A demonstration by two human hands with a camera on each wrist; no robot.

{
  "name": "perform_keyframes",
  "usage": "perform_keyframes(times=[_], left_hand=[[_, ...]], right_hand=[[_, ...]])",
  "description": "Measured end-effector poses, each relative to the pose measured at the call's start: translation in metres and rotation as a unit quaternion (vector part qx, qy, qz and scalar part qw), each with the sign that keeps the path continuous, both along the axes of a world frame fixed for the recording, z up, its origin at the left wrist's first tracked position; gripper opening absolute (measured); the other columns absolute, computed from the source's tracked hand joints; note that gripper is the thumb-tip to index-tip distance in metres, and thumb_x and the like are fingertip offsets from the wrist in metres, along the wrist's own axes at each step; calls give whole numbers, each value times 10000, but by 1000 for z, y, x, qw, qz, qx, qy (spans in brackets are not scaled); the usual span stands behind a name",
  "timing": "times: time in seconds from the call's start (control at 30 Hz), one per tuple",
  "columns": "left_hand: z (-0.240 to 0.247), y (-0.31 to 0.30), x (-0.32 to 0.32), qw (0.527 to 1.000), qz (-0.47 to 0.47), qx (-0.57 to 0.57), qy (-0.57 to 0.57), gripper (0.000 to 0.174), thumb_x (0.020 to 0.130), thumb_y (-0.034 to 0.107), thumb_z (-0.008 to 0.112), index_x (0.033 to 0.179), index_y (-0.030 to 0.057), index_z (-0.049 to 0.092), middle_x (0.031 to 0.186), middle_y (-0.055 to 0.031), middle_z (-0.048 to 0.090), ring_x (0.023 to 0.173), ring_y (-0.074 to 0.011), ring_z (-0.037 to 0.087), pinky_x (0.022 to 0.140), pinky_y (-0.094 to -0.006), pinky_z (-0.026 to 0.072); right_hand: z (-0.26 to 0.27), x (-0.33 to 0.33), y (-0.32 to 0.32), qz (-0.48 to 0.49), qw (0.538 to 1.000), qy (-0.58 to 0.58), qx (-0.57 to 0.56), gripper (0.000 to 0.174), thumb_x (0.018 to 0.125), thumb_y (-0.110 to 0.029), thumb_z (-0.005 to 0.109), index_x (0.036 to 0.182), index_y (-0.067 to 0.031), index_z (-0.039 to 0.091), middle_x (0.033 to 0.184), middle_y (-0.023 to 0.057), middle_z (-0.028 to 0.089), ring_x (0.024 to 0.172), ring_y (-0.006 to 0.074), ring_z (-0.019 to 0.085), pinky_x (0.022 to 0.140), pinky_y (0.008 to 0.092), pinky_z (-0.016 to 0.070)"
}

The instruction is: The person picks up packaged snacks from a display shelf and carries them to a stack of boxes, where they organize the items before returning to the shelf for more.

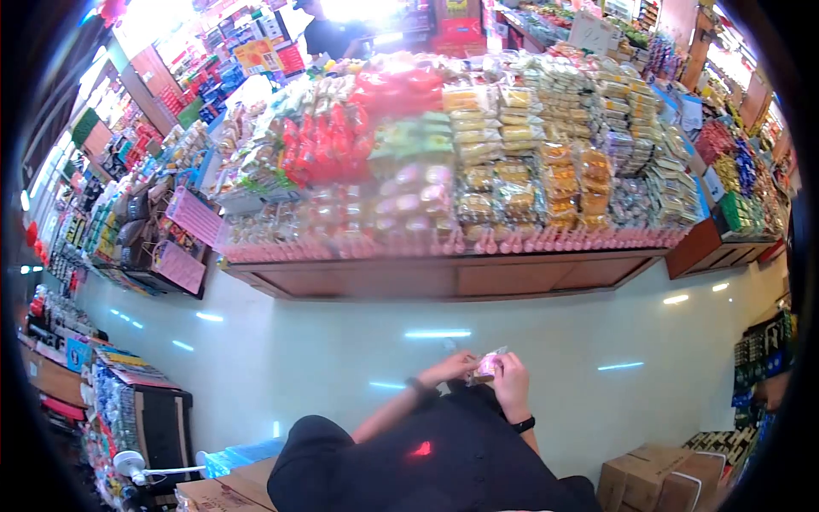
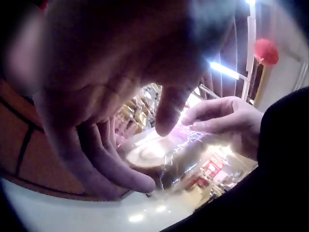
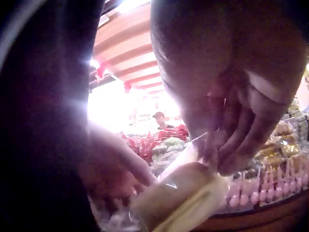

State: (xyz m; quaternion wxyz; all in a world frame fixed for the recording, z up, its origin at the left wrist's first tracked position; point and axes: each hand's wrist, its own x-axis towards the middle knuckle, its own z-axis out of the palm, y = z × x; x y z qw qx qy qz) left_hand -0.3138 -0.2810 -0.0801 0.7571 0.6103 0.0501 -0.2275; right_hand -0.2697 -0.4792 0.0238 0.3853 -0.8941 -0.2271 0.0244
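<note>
A bread roll in a clear plastic wrapper with a pink label point(image 1: 488, 365) is held between both hands, in front of the dark-clothed lap. My left hand point(image 1: 450, 369) grips one end; in the left wrist view its thumb lies over the wrapper and a finger point(image 2: 133, 180) curls along the lower side. At the other end, my right hand point(image 1: 512, 386) pinches the wrapper's edge between thumb and fingertips. The right wrist view shows the brown roll point(image 3: 178, 193) close up through the shiny film, just under the right fingers point(image 3: 236, 150). A dark band circles each wrist.
A wide display counter point(image 1: 461, 277) stacked with packaged snacks stands ahead, pink tags along its front edge. Cardboard boxes point(image 1: 653, 474) stand at the lower right, a dark shelf unit point(image 1: 162, 422) at left. Pale shiny floor point(image 1: 324, 333) lies between. Another person point(image 3: 161, 120) is beyond the counter.
</note>
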Motion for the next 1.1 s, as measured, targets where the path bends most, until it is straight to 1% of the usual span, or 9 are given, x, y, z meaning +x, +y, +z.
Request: perform_keyframes(times=[0.03,0.13,0.27,0.43,0.53,0.63,0.87,0.97,1.1], left_hand=[[4,11,7,999,38,31,22,449,1001,281,655,1338,59,458,874,-40,658,741,-118,662,654,-250,544],[-21,58,34,994,56,84,41,439,994,271,661,1327,60,467,882,-49,660,745,-114,661,661,-250,547],[-12,109,56,980,164,105,43,442,972,235,676,1343,103,474,863,-65,664,763,-139,668,714,-285,550],[44,151,78,951,230,206,17,459,978,222,656,1384,117,468,930,-111,692,808,-187,679,753,-357,539],[80,171,97,919,281,276,3,467,970,212,657,1393,128,476,943,-112,688,809,-192,675,761,-355,536],[55,213,117,911,310,271,-43,474,956,170,651,1398,131,484,969,-107,670,841,-192,661,773,-357,536],[66,294,179,891,310,310,-114,463,954,146,629,1400,144,505,972,-105,669,876,-205,657,787,-355,530],[32,336,212,905,273,311,-101,481,950,140,629,1412,119,499,1012,-97,679,908,-214,660,812,-359,529],[34,371,254,933,239,253,-96,489,947,160,631,1411,77,497,1090,-127,674,955,-224,658,838,-364,528]], right_hand=[[-6,14,12,7,1000,1,-3,110,843,7,643,945,-7,682,923,153,650,848,367,659,747,439,531],[4,56,57,50,998,-21,8,93,862,-25,641,944,-4,681,919,156,642,851,371,652,742,448,525],[16,102,114,125,992,-29,18,106,885,-61,634,966,-5,674,924,158,623,860,374,644,747,453,521],[18,141,181,187,982,-21,3,195,860,-68,665,1047,-16,645,995,142,585,933,362,628,789,455,515],[17,163,211,213,977,-11,-10,272,832,-68,693,1093,-19,633,1035,132,571,984,348,619,821,449,513],[16,185,245,214,977,7,4,320,820,-69,704,1128,-18,630,1070,130,574,1015,342,616,849,435,514],[14,233,323,166,986,-21,14,348,851,-116,677,1179,-12,622,1151,127,585,1053,345,610,886,425,513],[15,254,357,135,990,-28,-7,352,854,-126,674,1182,-11,621,1157,129,588,1071,347,604,904,429,508],[1,278,387,98,994,-9,-45,354,856,-140,671,1186,-22,626,1153,134,598,1089,344,600,940,446,486]])
